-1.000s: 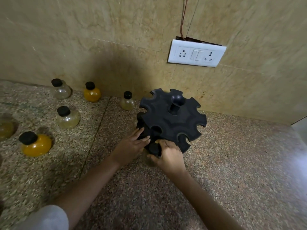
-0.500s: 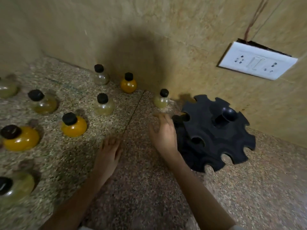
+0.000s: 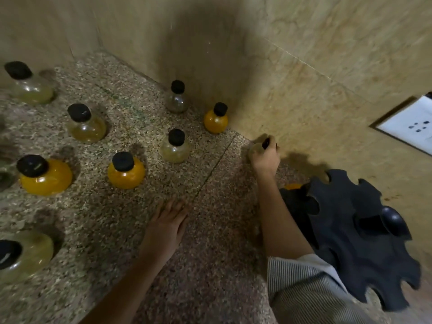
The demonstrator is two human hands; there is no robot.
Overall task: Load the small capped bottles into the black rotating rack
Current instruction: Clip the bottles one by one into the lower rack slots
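Note:
The black rotating rack (image 3: 364,249) stands at the right, its notched top disc facing me, with an orange bottle (image 3: 293,186) partly visible under its rim. My right hand (image 3: 266,157) is closed around the neck of a small pale bottle (image 3: 254,148) next to the wall, left of the rack. Flat on the counter lies my left hand (image 3: 168,225), palm down and holding nothing. Several black-capped bottles stand at the left, among them an orange one (image 3: 126,171), a pale one (image 3: 175,147) and a small orange one (image 3: 216,119).
The speckled stone counter (image 3: 210,277) meets a beige tiled wall (image 3: 304,66) at the back. A white socket plate (image 3: 411,127) is on the wall at the right. More bottles line the left edge (image 3: 44,175), (image 3: 86,123), (image 3: 28,84), (image 3: 23,256).
My view has swung left and down. My right hand left the rack and reached out to the pale bottle by the wall, closing on it. My left hand settled flat on the counter.

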